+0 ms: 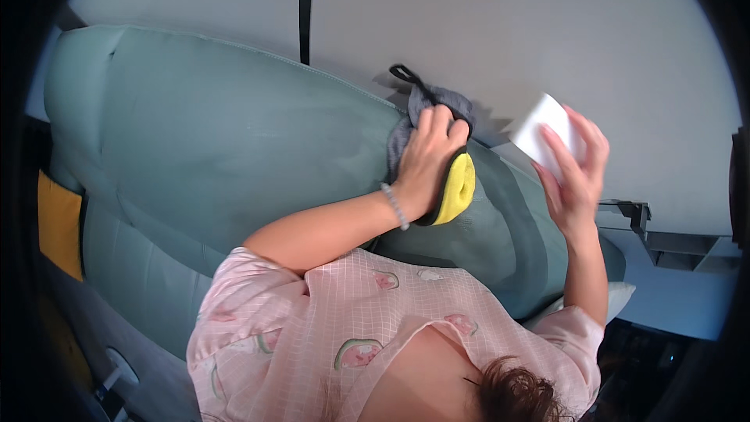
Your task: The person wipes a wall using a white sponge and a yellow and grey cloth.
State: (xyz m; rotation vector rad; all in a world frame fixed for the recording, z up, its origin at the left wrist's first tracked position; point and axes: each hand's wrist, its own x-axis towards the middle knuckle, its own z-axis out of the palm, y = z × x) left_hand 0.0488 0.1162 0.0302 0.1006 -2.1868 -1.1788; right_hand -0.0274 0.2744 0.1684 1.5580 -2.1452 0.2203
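Observation:
My left hand [432,149], with a beaded bracelet at its wrist, grips a bunched grey and yellow microfiber cloth [458,189] with black edging. The cloth lies near the upper edge of a green leather-like sofa backrest [252,135], and its black hanging loop sticks up against the wall. To the right, my right hand [571,170] holds a small white object [545,129] between thumb and fingers, raised in front of the wall. The white object is blurred and partly covered by the fingers, so its kind cannot be told.
A pale wall [527,23] with a dark vertical strip [305,9] stands behind the sofa. An orange-yellow panel [60,225] is at the far left. Wall shelves [682,249] hang at the right, and a pale cushion [620,299] shows near my right arm.

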